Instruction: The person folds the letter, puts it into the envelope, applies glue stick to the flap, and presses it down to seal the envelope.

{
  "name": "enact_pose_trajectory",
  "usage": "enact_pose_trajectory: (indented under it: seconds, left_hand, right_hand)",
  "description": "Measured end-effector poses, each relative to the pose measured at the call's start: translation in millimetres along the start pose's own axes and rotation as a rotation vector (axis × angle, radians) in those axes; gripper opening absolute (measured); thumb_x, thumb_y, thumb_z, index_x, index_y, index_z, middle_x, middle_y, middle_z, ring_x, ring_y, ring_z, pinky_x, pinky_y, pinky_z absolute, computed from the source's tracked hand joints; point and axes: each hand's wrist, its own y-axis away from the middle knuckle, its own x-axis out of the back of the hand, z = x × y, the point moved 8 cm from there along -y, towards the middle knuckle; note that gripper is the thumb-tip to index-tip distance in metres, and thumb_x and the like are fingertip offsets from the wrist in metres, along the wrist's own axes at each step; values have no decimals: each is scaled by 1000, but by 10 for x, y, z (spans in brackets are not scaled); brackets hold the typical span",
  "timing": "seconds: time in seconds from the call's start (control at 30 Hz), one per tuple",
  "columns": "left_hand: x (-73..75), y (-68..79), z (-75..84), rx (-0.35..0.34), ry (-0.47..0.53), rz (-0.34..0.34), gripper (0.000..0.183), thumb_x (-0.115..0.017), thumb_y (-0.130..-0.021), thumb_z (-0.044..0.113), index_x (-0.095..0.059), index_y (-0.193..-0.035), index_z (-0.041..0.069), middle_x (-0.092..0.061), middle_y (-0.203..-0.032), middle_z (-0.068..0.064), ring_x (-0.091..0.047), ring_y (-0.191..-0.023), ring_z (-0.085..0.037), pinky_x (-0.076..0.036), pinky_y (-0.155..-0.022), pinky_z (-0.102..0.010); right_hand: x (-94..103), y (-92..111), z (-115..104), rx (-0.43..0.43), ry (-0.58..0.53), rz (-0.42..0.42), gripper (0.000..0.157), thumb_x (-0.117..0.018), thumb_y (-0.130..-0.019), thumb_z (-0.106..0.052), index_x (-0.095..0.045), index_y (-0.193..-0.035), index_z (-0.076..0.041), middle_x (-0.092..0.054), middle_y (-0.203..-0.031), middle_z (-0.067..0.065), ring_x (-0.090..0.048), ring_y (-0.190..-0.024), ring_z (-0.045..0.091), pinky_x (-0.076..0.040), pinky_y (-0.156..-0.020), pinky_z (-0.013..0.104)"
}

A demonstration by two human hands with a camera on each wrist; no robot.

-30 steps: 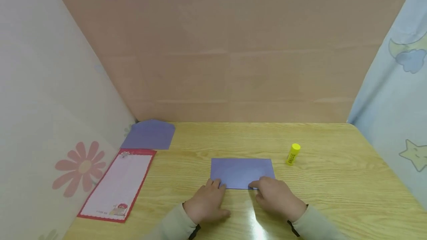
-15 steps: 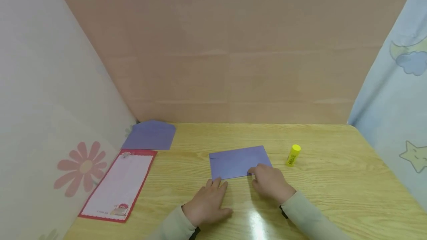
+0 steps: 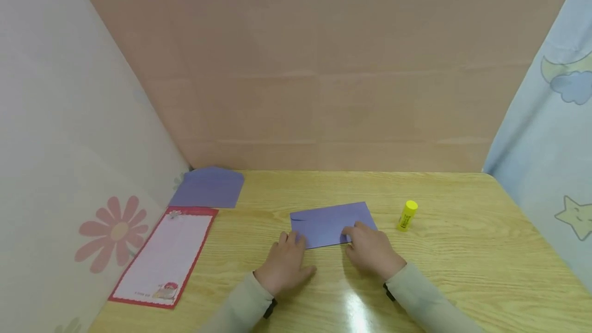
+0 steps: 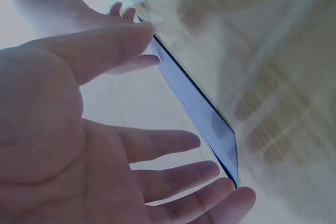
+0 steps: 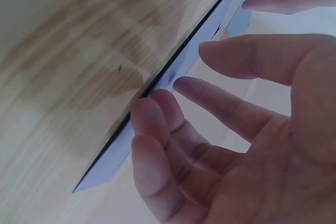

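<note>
A purple envelope [image 3: 330, 220] lies flat on the table in the middle of the head view, turned slightly so its right end is farther away. A narrow fold or slit shows at its far left corner. My left hand [image 3: 283, 266] rests its fingertips on the near left part of the envelope, thumb spread over the table. With a bent index finger, my right hand [image 3: 372, 251] touches the near edge toward the right end. In the right wrist view, the right hand's other fingers [image 5: 149, 163] are loosely bent, with nothing between them and the thumb.
A yellow glue stick [image 3: 407, 216] stands right of the envelope. At the left lie a second purple envelope [image 3: 208, 189] with its flap raised and a red-bordered sheet of letter paper [image 3: 162, 258]. Fabric walls enclose the table [image 3: 462, 251] at the back and sides.
The envelope has shifted away and turned anticlockwise, its right end going farther back. My right hand moved forward with it. My left hand then moved forward onto the envelope's near left part.
</note>
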Motion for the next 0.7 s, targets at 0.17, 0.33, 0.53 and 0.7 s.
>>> enact_pose_trajectory:
  seconds: [0.17,0.33,0.53,0.7]
  left_hand:
    - [16,-138,-101,28,10,38,72,-73,-86,46,-55,-132,-6,-52,-132,-24,-50,-110,-35,-52,-84,-49]
    - [-22,-342,-186,50,75,49,82,-72,-85,51,-50,-141,-5,-43,-147,-25,-39,-136,-45,-44,-100,-59]
    - [-170,-536,-214,31,110,-24,94,-62,-86,67,-43,-149,0,-38,-156,-17,-28,-146,-41,-29,-112,-65]
    - [-166,-589,-213,2,71,-54,92,-59,-87,68,-44,-149,2,-42,-154,-14,-35,-143,-36,-32,-112,-60]
  right_hand:
    - [12,-100,40,24,-7,59,31,-69,-84,-8,-71,-115,-8,-61,-105,11,-61,-83,22,-52,-58,38]
    - [-2,-216,39,79,51,79,47,-70,-82,-8,-66,-129,-10,-53,-137,25,-59,-113,45,-56,-79,54]
    - [-67,-306,-43,100,76,23,42,-67,-85,-8,-70,-126,-13,-56,-134,22,-58,-110,45,-51,-90,57]
    - [-134,-380,-105,104,79,15,42,-61,-87,-5,-71,-126,-17,-57,-134,17,-57,-104,40,-53,-83,54]
